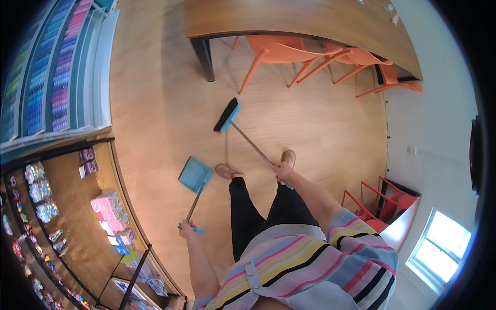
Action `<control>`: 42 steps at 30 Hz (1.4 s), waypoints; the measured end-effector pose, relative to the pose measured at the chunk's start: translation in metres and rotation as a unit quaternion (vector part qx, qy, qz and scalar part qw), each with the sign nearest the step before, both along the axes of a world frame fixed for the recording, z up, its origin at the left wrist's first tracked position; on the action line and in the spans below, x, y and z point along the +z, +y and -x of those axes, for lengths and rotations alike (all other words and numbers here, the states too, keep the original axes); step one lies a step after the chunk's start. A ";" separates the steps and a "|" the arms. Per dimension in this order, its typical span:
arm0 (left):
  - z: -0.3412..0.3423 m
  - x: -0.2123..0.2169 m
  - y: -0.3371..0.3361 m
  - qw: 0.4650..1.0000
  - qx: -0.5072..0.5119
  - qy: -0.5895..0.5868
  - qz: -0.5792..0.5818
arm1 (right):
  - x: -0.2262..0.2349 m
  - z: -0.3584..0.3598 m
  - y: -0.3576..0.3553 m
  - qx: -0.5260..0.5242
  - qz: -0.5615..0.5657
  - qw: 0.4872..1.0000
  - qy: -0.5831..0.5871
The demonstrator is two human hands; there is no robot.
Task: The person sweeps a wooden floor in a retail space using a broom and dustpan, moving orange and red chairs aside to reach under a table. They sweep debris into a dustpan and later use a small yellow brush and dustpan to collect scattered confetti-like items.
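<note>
My right hand (282, 171) is closed round the grey handle of a broom (251, 143). The broom's blue head with black bristles (226, 115) is out in front of my feet, towards the table. Lower on the left, my left hand (188, 228) grips the upper end of a long-handled dustpan (194, 174). Its light blue pan lies on the floor beside my left shoe (229, 171), tilted a little in view. A gap of bare floor separates the bristles from the pan. Whether any dirt is in the pan, I cannot tell.
A wooden table (305, 15) with orange chairs (289, 51) spans the far side. Shelving with small packaged goods (111, 212) and a rack of coloured items (62, 67) lines the left. Red chairs (387, 204) stand by the white wall on the right, near a window (442, 245).
</note>
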State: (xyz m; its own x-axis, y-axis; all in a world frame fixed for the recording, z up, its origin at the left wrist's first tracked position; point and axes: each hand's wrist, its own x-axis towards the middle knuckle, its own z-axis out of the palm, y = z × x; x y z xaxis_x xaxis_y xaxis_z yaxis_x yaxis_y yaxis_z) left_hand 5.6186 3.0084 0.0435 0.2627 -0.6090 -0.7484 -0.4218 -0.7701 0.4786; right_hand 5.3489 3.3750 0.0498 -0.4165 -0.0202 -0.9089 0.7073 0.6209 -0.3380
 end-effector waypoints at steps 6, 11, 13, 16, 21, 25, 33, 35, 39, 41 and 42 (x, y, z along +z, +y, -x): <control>-0.033 -0.022 0.005 0.987 -0.129 -0.089 0.045 | 0.079 -0.022 0.105 0.060 -0.025 0.997 0.051; 0.005 0.036 0.058 0.854 -0.248 -0.416 0.193 | 0.099 -0.054 0.224 0.143 -0.191 0.962 0.130; 0.029 0.050 0.096 0.847 -0.264 -0.382 0.256 | 0.090 -0.054 0.277 0.140 -0.161 0.977 0.029; 0.090 0.081 0.181 0.856 -0.349 -0.307 0.225 | 0.059 -0.055 0.362 -0.008 -0.006 1.000 0.022; 0.175 0.020 0.289 0.861 -0.470 -0.175 0.090 | 0.101 -0.053 0.429 -0.174 0.003 0.984 0.041; 0.300 0.033 0.415 0.731 -0.673 -0.074 0.087 | 0.104 -0.071 0.489 -0.321 0.048 0.945 0.050; 0.525 0.000 0.560 0.599 -0.782 0.098 0.139 | 0.083 -0.053 0.574 -0.481 -0.027 0.866 0.132; 0.561 0.024 0.637 0.727 -0.676 0.114 -0.036 | 0.090 -0.045 0.607 -0.517 -0.044 0.845 0.127; 0.639 -0.032 0.729 0.745 -0.645 0.125 -0.111 | 0.111 0.008 0.688 -0.525 -0.088 0.838 0.118; 0.664 -0.033 0.815 0.721 -0.644 0.184 -0.178 | 0.110 0.021 0.738 -0.611 -0.021 0.786 0.088; 0.672 -0.017 0.867 0.730 -0.631 0.180 -0.189 | 0.118 0.030 0.766 -0.602 -0.043 0.792 0.087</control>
